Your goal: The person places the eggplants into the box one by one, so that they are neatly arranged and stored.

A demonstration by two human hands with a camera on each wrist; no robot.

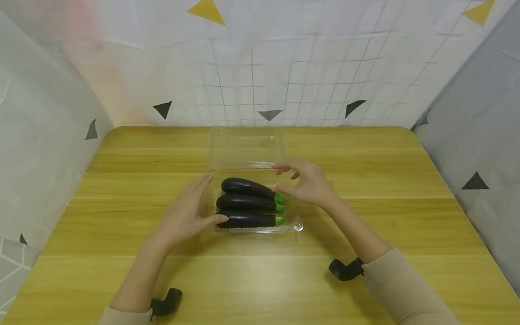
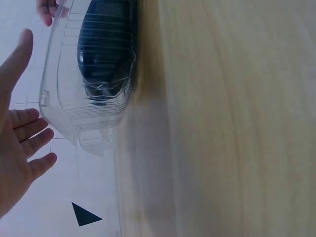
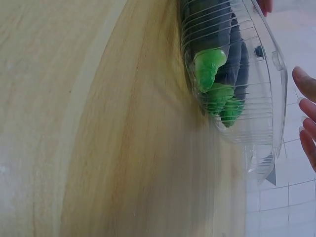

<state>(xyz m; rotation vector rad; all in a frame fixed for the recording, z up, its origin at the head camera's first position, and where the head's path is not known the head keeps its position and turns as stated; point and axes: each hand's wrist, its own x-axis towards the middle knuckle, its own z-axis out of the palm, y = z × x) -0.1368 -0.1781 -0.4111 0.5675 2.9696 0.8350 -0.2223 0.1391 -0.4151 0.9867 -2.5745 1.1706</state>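
A clear plastic clamshell box (image 1: pixel 297 226) lies on the table with its lid (image 1: pixel 247 146) folded back toward the wall. Inside, three dark eggplants (image 1: pixel 246 202) lie side by side, their green stem ends (image 3: pixel 210 69) pointing right. My left hand (image 1: pixel 183 214) is spread at the box's left end, thumb over the nearest eggplant in the head view; the left wrist view shows its fingers extended beside the rim (image 2: pixel 43 98). At the right end, my right hand (image 1: pixel 309 183) hovers with loosely bent, parted fingers, holding nothing. Its fingers (image 3: pixel 308 136) show just outside the box wall in the right wrist view.
The wooden table (image 1: pixel 269 288) reaches back to a white sheet (image 1: pixel 163 73) with triangles and grid lines. Similar sheets hang along both sides. A black wrist-worn device (image 1: pixel 167 302) sits by the left sleeve, another (image 1: pixel 345 270) by the right sleeve.
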